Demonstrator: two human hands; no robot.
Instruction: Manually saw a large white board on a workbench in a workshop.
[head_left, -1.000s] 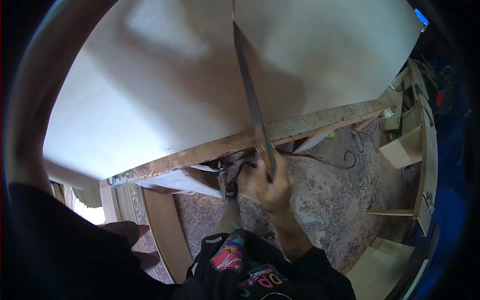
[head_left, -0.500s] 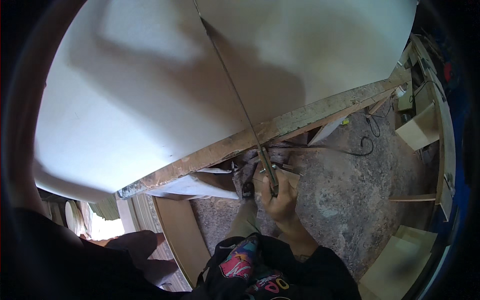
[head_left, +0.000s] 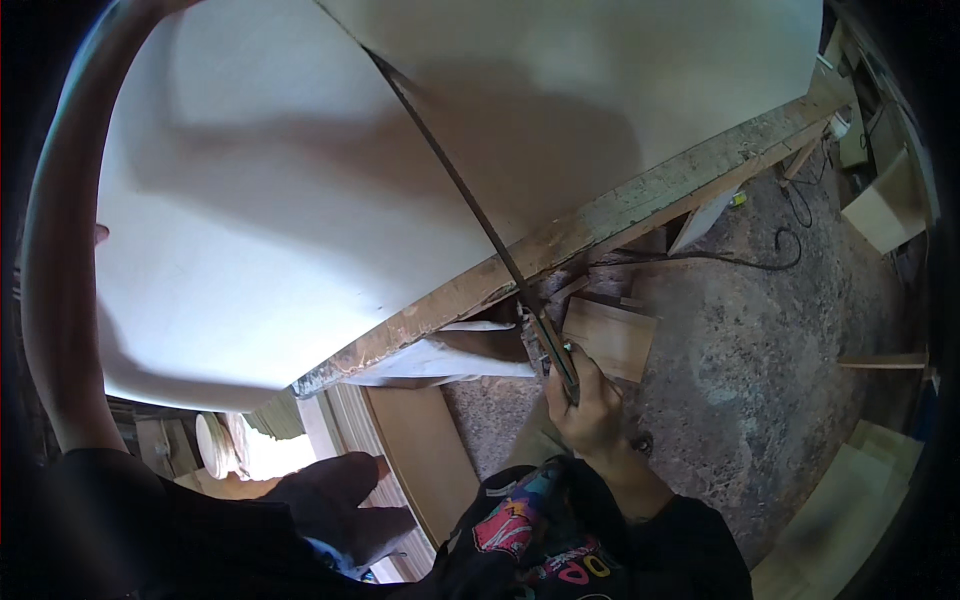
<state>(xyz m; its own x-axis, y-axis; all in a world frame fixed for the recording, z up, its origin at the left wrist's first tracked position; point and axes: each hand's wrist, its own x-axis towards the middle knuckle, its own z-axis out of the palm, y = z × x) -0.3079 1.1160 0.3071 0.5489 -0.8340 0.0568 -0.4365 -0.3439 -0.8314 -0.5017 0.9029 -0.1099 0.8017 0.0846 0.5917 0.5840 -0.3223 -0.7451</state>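
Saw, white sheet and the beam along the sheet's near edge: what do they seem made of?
Saw: blade probably metal, dark, thin and straight; handle material unclear.
White sheet: smooth, pale face, perhaps faced board or plywood; the look leaves it open.
Beam: likely wood, its brown surface scuffed, with grey-green patches, maybe old paint.

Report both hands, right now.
Left hand: cannot be told; the picture's top edge cuts it off.
Right hand: closed, holding the saw by its handle.
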